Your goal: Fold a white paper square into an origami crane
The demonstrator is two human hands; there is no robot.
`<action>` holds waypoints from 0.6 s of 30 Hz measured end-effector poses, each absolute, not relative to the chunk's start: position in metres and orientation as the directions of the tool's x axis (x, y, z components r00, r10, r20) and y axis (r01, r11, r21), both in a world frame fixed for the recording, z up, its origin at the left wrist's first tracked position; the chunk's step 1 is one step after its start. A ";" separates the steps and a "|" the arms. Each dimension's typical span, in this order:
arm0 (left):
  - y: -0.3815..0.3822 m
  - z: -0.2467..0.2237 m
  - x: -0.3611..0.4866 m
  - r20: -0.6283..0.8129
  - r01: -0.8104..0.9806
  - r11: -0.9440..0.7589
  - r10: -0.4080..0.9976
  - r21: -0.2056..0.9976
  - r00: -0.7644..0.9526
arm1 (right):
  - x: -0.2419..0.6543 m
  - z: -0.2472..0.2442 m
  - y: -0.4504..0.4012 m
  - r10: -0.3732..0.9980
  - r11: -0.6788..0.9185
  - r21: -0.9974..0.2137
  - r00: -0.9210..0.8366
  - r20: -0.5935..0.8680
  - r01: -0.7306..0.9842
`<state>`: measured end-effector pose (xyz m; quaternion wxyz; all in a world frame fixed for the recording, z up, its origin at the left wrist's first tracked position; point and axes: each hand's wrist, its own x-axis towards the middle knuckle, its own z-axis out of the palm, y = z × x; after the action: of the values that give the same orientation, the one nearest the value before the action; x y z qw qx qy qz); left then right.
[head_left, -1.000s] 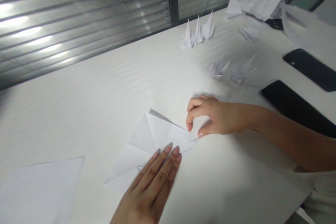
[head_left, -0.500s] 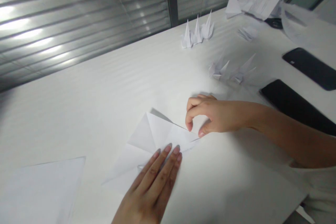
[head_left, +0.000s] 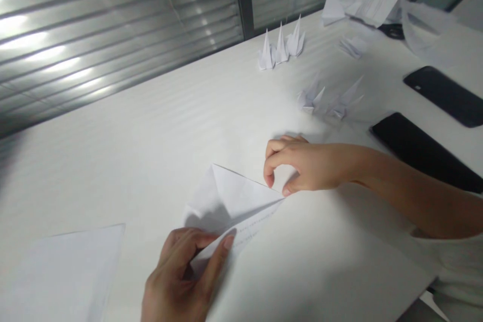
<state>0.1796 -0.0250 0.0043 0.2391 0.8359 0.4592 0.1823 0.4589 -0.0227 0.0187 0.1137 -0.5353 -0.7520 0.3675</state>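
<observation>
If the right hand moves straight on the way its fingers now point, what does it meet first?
The right hand would first meet the folded white paper, at its upper edge near the corner; the fingertips may already touch it.

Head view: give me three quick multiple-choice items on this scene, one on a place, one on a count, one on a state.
1. Where is the nearer black smartphone relative to the right hand?
A) to its right B) to its left C) under it
2. How many white paper origami cranes stand in the far row?
A) two B) three C) five
3. What is the left hand doing with the folded white paper sheet?
A) lying flat on it B) pinching its flap C) held away from it

1 A: the phone lies past the forearm, toward the right.
2 B: three peaks rise side by side.
3 B: it closes on the lifted flap.
</observation>
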 end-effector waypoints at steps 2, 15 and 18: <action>-0.025 0.005 0.181 0.077 0.676 -0.453 0.858 0.581 0.508 | 0.458 0.020 -0.023 0.890 0.154 -0.669 -0.396 -0.225 0.727; -0.024 0.006 0.186 0.100 0.643 -0.533 0.807 0.550 0.582 | 0.457 0.021 -0.023 0.887 0.148 -0.650 -0.391 -0.245 0.745; -0.027 0.005 0.187 0.122 0.642 -0.568 0.790 0.515 0.601 | 0.457 0.021 -0.023 0.884 0.145 -0.646 -0.391 -0.255 0.749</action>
<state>0.1865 -0.0270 0.0054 0.2150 0.8684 0.4122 0.1723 0.4569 -0.0231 0.0212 0.0930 -0.5438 -0.7509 0.3629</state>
